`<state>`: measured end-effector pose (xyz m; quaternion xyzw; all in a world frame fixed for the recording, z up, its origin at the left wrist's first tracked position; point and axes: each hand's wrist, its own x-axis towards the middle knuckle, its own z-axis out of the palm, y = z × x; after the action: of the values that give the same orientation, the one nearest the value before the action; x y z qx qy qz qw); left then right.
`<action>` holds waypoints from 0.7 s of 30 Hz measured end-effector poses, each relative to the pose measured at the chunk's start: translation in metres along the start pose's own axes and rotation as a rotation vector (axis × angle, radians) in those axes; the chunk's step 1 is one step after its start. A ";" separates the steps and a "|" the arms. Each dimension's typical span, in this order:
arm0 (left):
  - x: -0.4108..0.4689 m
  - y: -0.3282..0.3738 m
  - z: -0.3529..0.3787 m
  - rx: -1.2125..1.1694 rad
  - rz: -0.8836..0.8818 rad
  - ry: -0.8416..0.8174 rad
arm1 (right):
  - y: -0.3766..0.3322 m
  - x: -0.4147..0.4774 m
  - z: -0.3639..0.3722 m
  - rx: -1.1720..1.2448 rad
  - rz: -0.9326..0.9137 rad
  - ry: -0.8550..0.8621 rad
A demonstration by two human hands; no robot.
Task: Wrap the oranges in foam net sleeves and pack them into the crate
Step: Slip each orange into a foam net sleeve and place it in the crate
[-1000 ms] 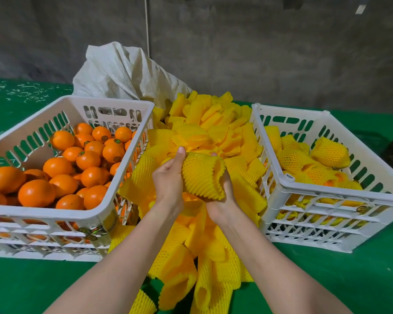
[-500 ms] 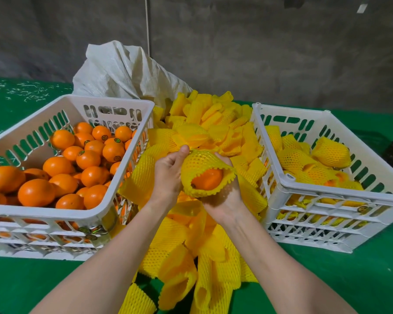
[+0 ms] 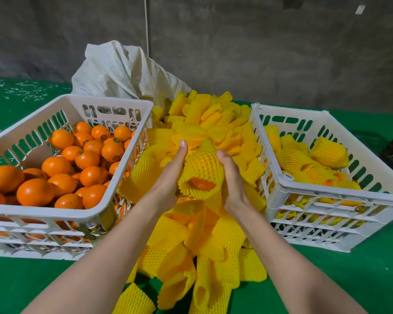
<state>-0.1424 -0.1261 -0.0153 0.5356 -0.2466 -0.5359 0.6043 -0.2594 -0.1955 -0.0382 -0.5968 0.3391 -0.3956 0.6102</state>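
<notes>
Clasped between left hand [image 3: 170,177] and right hand [image 3: 233,177], both grasping: orange [image 3: 202,184] in foam net sleeve [image 3: 202,163]. At 9 o'clock, white crate [image 3: 43,209] of oranges [image 3: 35,191], round dark stickers [image 3: 116,140], writing illegible.

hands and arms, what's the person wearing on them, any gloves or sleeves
No gloves on the left hand or right hand. Both forearms are bare to the frame edge: no sleeves, watch or bracelet. Rings cannot be judged.

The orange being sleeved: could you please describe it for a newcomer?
Beside the white plastic crate of loose oranges lies a heap of yellow foam net sleeves. Above it, the left hand and right hand hold the only sleeve showing orange fruit at one end.
</notes>
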 end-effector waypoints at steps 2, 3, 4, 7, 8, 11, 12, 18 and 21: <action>-0.001 0.002 0.003 -0.042 -0.089 -0.086 | 0.000 0.000 -0.003 -0.139 -0.108 -0.004; -0.001 0.002 0.005 -0.055 -0.115 -0.110 | -0.001 -0.002 -0.003 -0.161 -0.126 0.001; -0.001 0.003 0.006 -0.075 -0.128 -0.123 | -0.003 -0.004 -0.003 -0.180 -0.149 -0.001; -0.001 0.003 0.008 -0.159 -0.124 -0.159 | -0.008 -0.006 -0.004 -0.203 -0.225 0.041; 0.000 0.002 0.007 -0.167 -0.117 -0.174 | -0.010 -0.006 -0.005 -0.197 -0.237 0.056; -0.001 0.001 0.006 -0.131 -0.111 -0.224 | -0.011 -0.003 -0.007 -0.196 -0.251 0.078; -0.001 0.001 0.005 -0.115 -0.115 -0.237 | -0.011 -0.003 -0.008 -0.204 -0.264 0.087; -0.002 0.002 0.008 -0.108 -0.137 -0.262 | -0.009 -0.001 -0.011 -0.238 -0.319 0.072; -0.002 0.004 0.011 -0.076 -0.067 -0.094 | -0.006 -0.004 -0.012 -0.187 -0.353 0.045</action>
<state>-0.1511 -0.1295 -0.0078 0.4947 -0.2359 -0.5894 0.5935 -0.2727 -0.1971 -0.0332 -0.6919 0.2780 -0.4764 0.4659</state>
